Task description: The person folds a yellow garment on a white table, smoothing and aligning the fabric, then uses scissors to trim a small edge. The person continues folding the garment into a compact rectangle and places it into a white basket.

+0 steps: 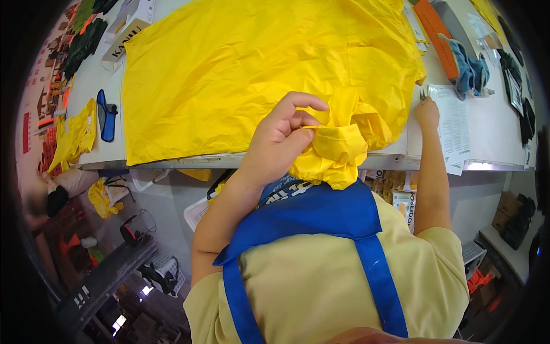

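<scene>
1. Working at a long white surface (498,135), a person in a pale yellow shirt (315,275) and a bright blue apron (303,212) bends the left arm inward, its forearm angled up and to the right across the near edge.
2. The left hand (278,137), knuckles up, is partly curled: the index finger arches clear while the thumb and a lower finger pinch a fold of cloth.
3. That cloth is the large, wrinkled, bright yellow fabric (229,86), spread over the middle of the surface; its bunched near-right end spills over the edge, in front of the apron.
4. At right, the other arm stretches almost straight toward the far side, just right of the fabric.
5. The right hand (428,113) rests low over the surface, fingers drawn together at a small, pointed, silvery metal tool (423,93); whether it grips the tool or only touches it cannot be told.
6. Just right of that hand lies a white printed paper sheet (452,132), its near end overhanging the edge.
</scene>
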Action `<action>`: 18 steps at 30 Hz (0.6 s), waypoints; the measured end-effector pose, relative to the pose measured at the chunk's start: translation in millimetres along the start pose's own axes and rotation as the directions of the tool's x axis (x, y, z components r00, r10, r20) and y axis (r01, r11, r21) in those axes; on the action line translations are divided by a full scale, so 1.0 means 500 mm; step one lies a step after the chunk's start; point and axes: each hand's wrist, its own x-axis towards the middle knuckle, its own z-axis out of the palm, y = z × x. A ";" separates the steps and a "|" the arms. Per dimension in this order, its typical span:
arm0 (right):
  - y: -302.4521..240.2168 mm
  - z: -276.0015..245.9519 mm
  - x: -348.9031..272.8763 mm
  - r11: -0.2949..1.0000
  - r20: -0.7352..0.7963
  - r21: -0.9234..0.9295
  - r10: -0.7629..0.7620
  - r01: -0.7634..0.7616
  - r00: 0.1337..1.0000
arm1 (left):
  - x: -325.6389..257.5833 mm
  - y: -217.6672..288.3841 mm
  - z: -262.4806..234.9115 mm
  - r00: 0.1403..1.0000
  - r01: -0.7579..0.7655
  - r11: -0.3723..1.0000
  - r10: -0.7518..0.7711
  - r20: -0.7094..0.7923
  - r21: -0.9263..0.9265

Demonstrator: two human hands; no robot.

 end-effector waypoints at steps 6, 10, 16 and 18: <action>-0.171 -0.271 -0.140 0.173 -0.030 0.984 -0.117 0.050 0.993 | 0.006 0.008 0.018 0.993 0.042 0.998 -0.037 -0.110 0.047; -0.272 -0.441 -0.285 0.226 -0.442 0.667 -0.647 0.710 0.621 | 0.014 0.028 0.033 0.981 0.066 0.995 -0.050 -0.188 0.080; -0.317 -0.483 -0.336 0.226 -0.369 0.585 -0.781 0.779 0.504 | 0.026 0.021 0.036 0.970 0.052 0.995 -0.031 -0.240 0.085; -0.327 -0.484 -0.343 0.239 -0.378 0.577 -0.769 0.781 0.515 | 0.027 0.020 0.033 0.972 0.064 0.991 -0.036 -0.233 0.116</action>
